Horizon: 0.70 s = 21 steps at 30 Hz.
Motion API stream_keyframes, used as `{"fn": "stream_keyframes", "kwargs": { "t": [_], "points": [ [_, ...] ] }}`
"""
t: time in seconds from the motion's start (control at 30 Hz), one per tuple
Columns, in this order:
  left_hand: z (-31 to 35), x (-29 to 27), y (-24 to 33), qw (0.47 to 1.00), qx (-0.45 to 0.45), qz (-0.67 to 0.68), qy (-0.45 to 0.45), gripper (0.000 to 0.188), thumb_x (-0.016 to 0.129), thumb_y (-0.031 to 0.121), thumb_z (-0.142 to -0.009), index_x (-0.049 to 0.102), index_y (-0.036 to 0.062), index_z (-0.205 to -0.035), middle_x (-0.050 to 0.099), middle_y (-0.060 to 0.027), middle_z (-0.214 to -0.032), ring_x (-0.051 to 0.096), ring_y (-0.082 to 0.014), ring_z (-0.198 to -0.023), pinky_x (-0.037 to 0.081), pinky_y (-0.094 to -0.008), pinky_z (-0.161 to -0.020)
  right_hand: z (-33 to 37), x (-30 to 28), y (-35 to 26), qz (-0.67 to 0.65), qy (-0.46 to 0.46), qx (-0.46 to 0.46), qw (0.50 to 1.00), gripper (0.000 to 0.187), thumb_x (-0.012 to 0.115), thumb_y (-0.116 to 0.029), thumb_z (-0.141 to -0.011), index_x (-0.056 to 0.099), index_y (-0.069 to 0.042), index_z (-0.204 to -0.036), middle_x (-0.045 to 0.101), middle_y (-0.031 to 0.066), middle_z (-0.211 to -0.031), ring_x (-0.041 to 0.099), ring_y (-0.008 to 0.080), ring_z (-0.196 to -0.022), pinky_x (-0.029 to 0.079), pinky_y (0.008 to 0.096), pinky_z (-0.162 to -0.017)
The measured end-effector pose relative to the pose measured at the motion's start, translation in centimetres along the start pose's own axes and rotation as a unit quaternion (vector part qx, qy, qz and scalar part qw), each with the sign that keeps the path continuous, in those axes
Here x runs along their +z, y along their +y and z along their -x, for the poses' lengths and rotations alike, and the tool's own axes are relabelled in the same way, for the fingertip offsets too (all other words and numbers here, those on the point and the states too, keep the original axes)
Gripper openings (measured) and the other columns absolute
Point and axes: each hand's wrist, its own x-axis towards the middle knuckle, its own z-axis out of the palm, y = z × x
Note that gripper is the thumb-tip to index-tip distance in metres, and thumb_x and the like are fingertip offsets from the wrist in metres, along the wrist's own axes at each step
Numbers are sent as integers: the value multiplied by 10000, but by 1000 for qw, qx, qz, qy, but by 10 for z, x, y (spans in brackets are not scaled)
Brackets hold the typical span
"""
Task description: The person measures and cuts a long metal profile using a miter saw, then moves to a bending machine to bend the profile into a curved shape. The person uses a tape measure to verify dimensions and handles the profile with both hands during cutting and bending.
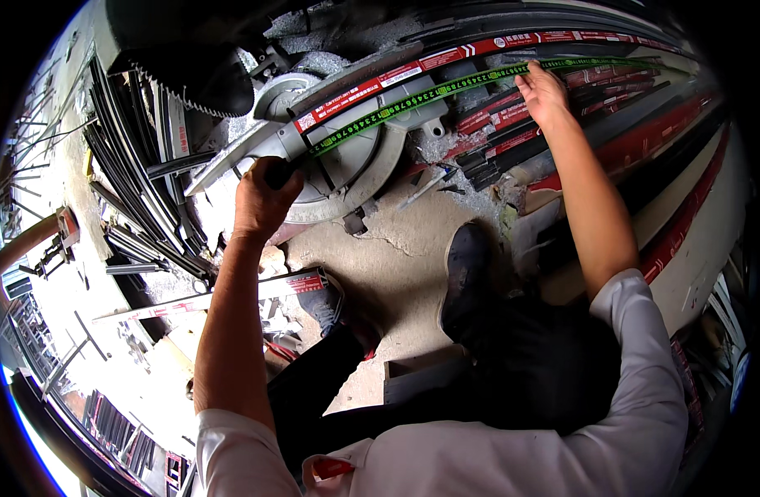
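Note:
My left hand point(258, 199) is closed around the dark case of a tape measure point(278, 173) at the near end of a long bar. From it a green tape blade point(421, 98) runs out to the upper right. My right hand point(544, 98) pinches the edge of this blade partway along, and the blade carries on past it. Just behind the tape lies the long dark profile bar point(363, 89) with red and white film. The bar rests across the round grey base of a mitre saw point(355, 174). At upper left stands the toothed saw blade point(218, 91).
Many dark profile strips point(135, 141) are stacked on the left. More red-filmed bars point(504, 116) lie at the right beyond the saw. Metal shavings point(438, 149) cover parts of the bench. A hammer-like tool point(61, 228) shows at far left. My shoes point(467, 261) stand on the concrete floor point(405, 290).

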Motion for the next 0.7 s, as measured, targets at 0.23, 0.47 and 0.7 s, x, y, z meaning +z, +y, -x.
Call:
{"fn": "stream_keyframes", "kwargs": {
  "t": [0.23,0.47,0.7],
  "points": [
    [-16,12,-14,980,114,-121,106,295,749,236,-882,741,8,-1069,726,-186,-1009,698,-355,-924,542,-419,-877,-6,4,-3,-14,0,-4,1000,149,707,-58,-984,624,-47,-1107,665,82,-1027,664,220,-869,638,366,-749],
    [-20,29,-12,986,123,-68,88,223,683,177,-895,725,25,-1052,679,-192,-982,633,-390,-933,498,-495,-869,5,35,5,2,56,18,998,350,798,-176,-925,536,-109,-1147,580,51,-1007,622,201,-862,650,418,-694],
    [-28,39,-9,986,110,-68,104,202,656,198,-927,717,8,-954,640,-193,-960,603,-397,-944,468,-501,-870,17,36,-11,35,40,-12,999,160,721,-248,-1005,649,-105,-1010,620,3,-867,610,144,-716,648,353,-671]
  ]
}}
